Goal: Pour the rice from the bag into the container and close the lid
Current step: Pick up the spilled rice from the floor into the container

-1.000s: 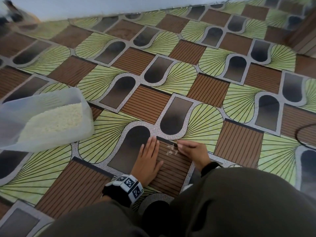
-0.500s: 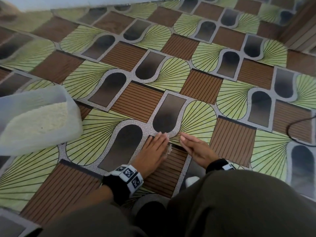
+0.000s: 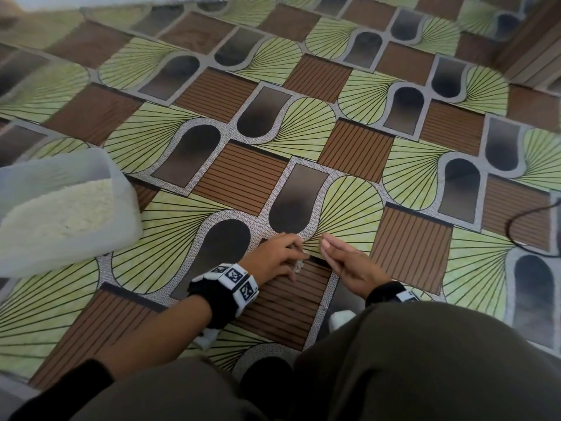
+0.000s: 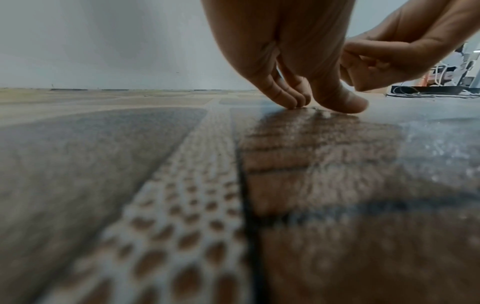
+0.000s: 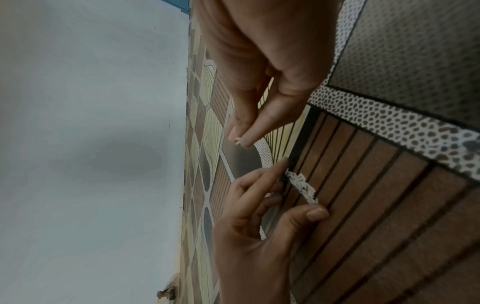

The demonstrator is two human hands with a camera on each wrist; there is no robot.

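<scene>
A translucent plastic container half full of white rice sits open on the floor at the left. In front of my knees a small ridge of spilled rice grains lies on a brown striped tile. My left hand bends down over it, with the curled index finger and thumb closing on the grains from both sides. My right hand hovers just to the right on its edge, fingers straight and pressed together, one grain stuck at their tips. No bag or lid is in view.
The patterned vinyl floor stretches ahead to a pale wall. A black cable curls on the floor at the right. My knees in dark cloth fill the lower view. Clutter and wires lie far right.
My left hand went from lying flat on the tile to curling its fingers round the gathered grains. My right hand stopped picking at the floor, straightened its fingers and lifted on edge.
</scene>
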